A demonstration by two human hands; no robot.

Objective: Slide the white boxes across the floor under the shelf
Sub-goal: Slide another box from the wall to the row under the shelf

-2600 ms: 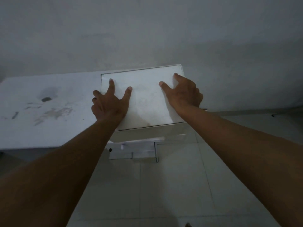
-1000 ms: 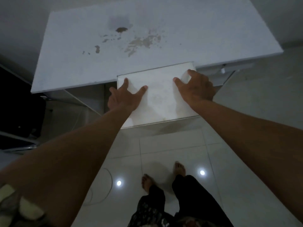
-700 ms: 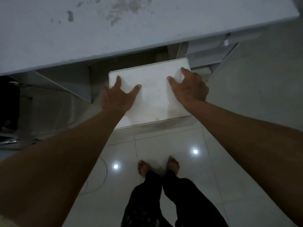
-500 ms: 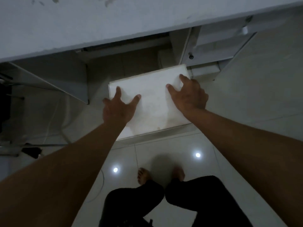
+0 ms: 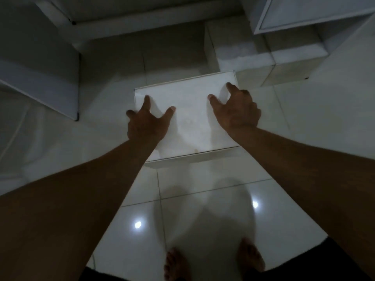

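A white box (image 5: 190, 110) is low over the pale tiled floor, held between both hands. My left hand (image 5: 147, 123) grips its left side with the thumb spread on the lid. On the right side, my right hand (image 5: 237, 111) clasps the edge, thumb and forefinger on top. Two more white boxes (image 5: 239, 57) (image 5: 294, 63) stand side by side on the floor just beyond it to the right, under the shelf unit (image 5: 304, 15). Whether the held box touches the floor I cannot tell.
A white upright panel (image 5: 40, 82) of the furniture stands on the left, its corner close to the box. Open floor lies between that panel and the two boxes. My bare feet (image 5: 213, 262) are at the bottom edge on glossy tiles.
The box has come down from tabletop height to floor level in both hands. The view has dropped below the tabletop, bringing the two boxes under the shelf into sight.
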